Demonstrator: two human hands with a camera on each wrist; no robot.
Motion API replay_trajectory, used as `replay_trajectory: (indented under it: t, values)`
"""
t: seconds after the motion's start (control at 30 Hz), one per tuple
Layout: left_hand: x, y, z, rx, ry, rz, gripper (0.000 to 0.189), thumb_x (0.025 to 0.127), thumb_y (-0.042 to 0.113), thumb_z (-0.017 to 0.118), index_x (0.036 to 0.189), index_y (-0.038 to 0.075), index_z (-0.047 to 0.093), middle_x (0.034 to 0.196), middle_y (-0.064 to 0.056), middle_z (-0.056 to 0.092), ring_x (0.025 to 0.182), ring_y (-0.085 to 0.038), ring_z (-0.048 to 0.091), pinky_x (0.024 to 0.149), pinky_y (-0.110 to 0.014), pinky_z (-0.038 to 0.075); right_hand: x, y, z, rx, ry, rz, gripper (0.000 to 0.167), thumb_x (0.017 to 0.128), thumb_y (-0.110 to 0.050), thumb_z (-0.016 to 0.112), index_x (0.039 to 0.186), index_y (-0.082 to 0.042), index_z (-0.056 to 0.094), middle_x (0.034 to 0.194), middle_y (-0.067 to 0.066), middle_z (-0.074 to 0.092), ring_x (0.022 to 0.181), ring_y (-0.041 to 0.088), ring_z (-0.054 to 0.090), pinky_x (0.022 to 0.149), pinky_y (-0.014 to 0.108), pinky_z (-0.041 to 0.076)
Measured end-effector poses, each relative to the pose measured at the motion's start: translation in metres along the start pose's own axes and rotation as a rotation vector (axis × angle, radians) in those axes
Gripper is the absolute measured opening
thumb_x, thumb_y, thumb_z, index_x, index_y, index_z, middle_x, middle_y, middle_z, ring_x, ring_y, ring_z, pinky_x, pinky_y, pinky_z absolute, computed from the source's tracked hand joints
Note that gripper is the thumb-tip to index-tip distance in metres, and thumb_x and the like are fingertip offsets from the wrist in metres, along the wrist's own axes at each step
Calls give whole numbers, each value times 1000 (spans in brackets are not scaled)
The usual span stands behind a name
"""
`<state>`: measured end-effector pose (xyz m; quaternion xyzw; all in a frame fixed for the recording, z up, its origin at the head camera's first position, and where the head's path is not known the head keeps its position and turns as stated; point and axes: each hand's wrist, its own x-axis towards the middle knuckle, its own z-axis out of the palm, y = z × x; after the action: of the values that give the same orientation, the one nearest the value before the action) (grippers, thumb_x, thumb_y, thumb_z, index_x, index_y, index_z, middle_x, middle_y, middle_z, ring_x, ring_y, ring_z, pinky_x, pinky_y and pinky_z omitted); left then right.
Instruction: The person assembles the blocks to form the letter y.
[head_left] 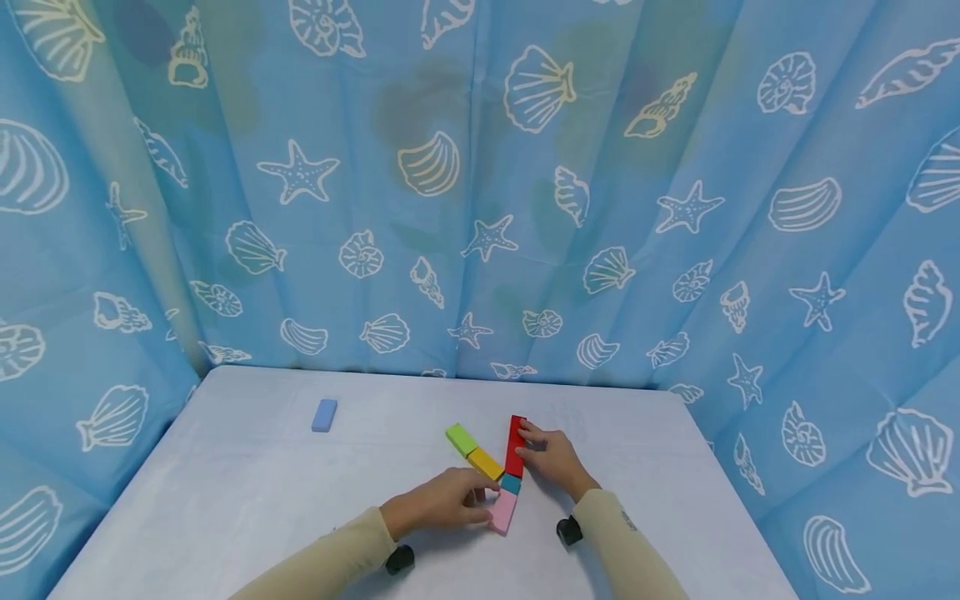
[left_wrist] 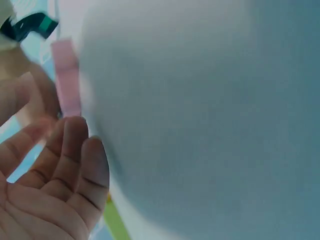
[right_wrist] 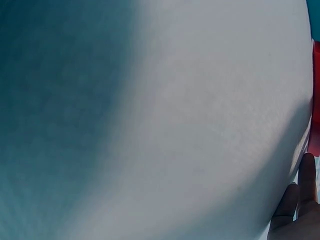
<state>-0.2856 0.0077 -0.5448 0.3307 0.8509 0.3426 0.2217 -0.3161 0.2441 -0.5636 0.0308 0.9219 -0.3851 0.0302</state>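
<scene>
Five blocks lie joined in a Y on the table. Its left branch is a light green block [head_left: 461, 439] and a yellow block [head_left: 485, 463]. The right branch is a long red block [head_left: 515, 447]; a small teal block [head_left: 511, 483] and a pink block [head_left: 503, 511] form the stem. My left hand [head_left: 446, 500] is beside the stem, its fingertips touching the pink block, which also shows in the left wrist view. With extended fingers, my right hand [head_left: 553, 458] touches the right side of the red block, partly visible in the right wrist view.
A blue block [head_left: 324, 415] lies apart at the back left of the white-covered table [head_left: 225, 492]. Behind the table hangs a blue curtain [head_left: 480, 208] printed with shells and starfish. Dark wrist devices [head_left: 400, 559] sit under both sleeves.
</scene>
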Motion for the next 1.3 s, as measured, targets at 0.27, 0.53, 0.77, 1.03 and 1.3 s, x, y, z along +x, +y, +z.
replay_trajectory:
  t: [0.27,0.53,0.77,1.03,1.3]
  values:
    - [-14,-11,-33,-10,108,106,43,91,30,70,129,12,64,104,-1,69,82,-3,59,77,-20,53,1,2,-1,43,-11,23,47,92,-19,70,137,-17,59,149,2,51,143,38,38,106,54,43]
    - [-30,-24,-54,11,173,103,41,92,28,70,128,9,63,100,2,67,83,-9,59,74,-21,51,2,4,5,39,-15,22,48,91,-17,71,138,-17,58,148,2,52,142,38,39,103,50,47]
    - [-41,-31,-69,20,205,107,41,93,25,69,129,6,63,102,-3,69,84,-12,60,73,-22,52,2,1,2,28,-23,10,48,92,-19,70,139,-17,57,149,2,51,143,37,37,104,52,46]
    - [-54,-45,-84,47,235,95,40,93,24,69,127,5,63,100,0,68,83,-11,61,72,-23,53,5,4,1,29,-21,0,48,92,-19,70,138,-16,58,149,2,52,143,37,37,104,52,46]
    - [-66,-55,-100,106,314,94,37,93,24,69,124,6,65,98,-1,69,84,-12,62,72,-25,52,5,2,1,41,-22,6,48,91,-18,71,138,-15,58,148,3,52,143,39,36,104,53,46]
